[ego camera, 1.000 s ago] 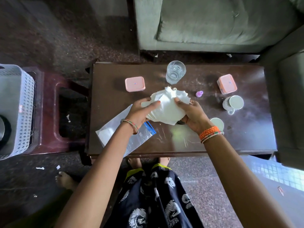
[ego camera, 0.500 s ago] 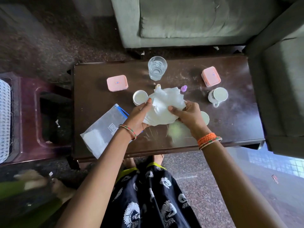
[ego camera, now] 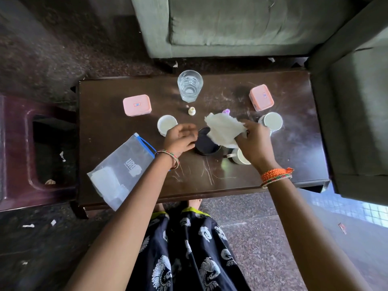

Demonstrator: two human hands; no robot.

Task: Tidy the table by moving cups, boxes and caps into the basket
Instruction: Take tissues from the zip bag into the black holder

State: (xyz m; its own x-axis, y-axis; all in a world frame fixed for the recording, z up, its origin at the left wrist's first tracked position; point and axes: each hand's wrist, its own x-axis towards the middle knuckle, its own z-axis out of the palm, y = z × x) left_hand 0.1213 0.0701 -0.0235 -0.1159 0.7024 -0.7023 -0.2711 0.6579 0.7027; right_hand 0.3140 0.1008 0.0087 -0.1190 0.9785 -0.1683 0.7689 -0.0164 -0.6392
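Two pink boxes (ego camera: 137, 105) (ego camera: 261, 100) flank a water glass (ego camera: 190, 85) on the dark table (ego camera: 294, 160). Nearer than the glass, the right hand (ego camera: 255, 143) pinches a crumpled white paper (ego camera: 224, 130); the left hand (ego camera: 181, 137) hovers loosely open, empty, beside a white cup (ego camera: 167, 123).

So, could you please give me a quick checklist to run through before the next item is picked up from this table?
1. Right hand free: not ok, it holds the white tissue.
2. Left hand free: ok, open and empty.
3. Nearest cup reachable: ok, the white cup sits beside the left hand.
4. Basket in view: not ok, not visible.
5. Glass safe from knocks: ok, upright, apart from both hands.
6. Pink boxes closed: ok, lids on.
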